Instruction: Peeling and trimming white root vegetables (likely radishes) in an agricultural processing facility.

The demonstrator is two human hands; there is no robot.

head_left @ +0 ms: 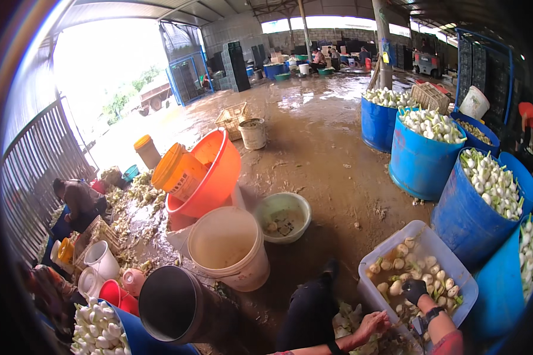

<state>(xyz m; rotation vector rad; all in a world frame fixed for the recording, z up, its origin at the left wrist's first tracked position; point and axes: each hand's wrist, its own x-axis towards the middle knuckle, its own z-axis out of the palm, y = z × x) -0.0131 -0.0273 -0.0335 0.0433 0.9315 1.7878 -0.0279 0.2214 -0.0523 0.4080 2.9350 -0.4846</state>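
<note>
My right hand point(413, 290), in a black glove, reaches into a clear plastic tub point(373, 257) of murky water and unpeeled bulb vegetables point(427, 278). Its fingers are among the bulbs, beside a pale one point(396, 288); whether they grip one is hidden. A dark band circles that wrist, with a small grey object point(419, 325) near it. Bare and partly curled, my left hand point(373, 327) is just outside the tub's near left side, above pale leafy trimmings point(344, 320). I see nothing clearly held in it.
Blue barrels point(471, 213) of white bulbs line the right. A green basin point(288, 235), a white bucket point(248, 275), a black bucket point(204, 306) and an orange tub point(224, 177) stand ahead and left. Wet floor point(324, 177) spreads beyond. A person point(82, 199) sits at the left.
</note>
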